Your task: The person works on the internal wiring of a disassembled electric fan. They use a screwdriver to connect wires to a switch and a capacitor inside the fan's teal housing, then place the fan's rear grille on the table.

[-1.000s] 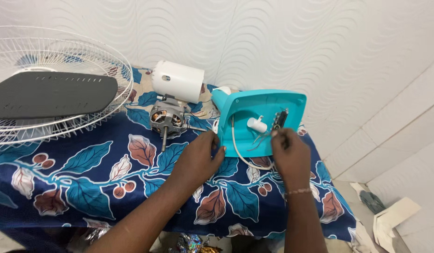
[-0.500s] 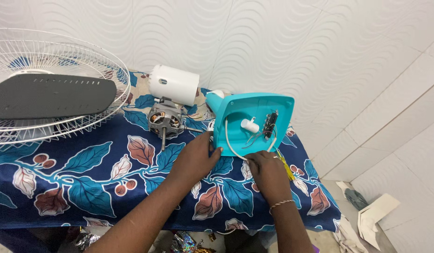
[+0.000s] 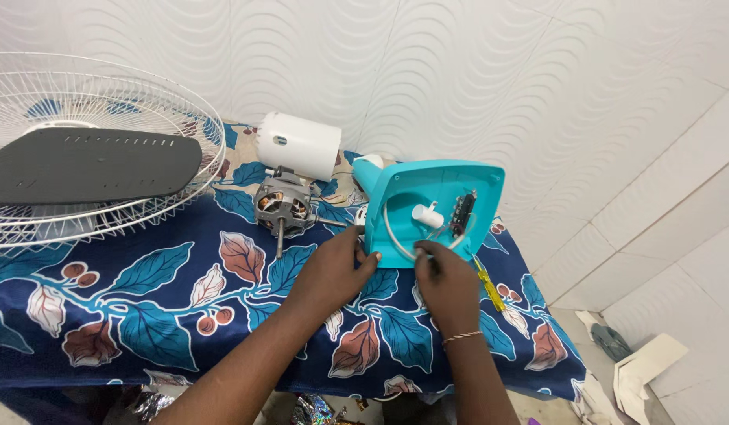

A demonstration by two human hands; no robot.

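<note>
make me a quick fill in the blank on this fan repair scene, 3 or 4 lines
1. The left hand steadies the ____-coloured plastic fan housing by its edge.
2. The right hand fingers a white ____ looping inside that housing.
3. The bare fan motor lies in front of a white ____ cover.
4. A dark flat panel rests on the white wire fan ____.

Missing words: turquoise; wire; cylindrical; guard

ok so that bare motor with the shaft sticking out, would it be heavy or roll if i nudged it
The bare metal fan motor with copper windings probably feels heavy for its size, being mostly metal. Its roundish body might rock, but the protruding shaft resting on the blue leaf-print cloth should stop a full roll. The white cylindrical plastic cover behind it looks likelier to roll.
</note>
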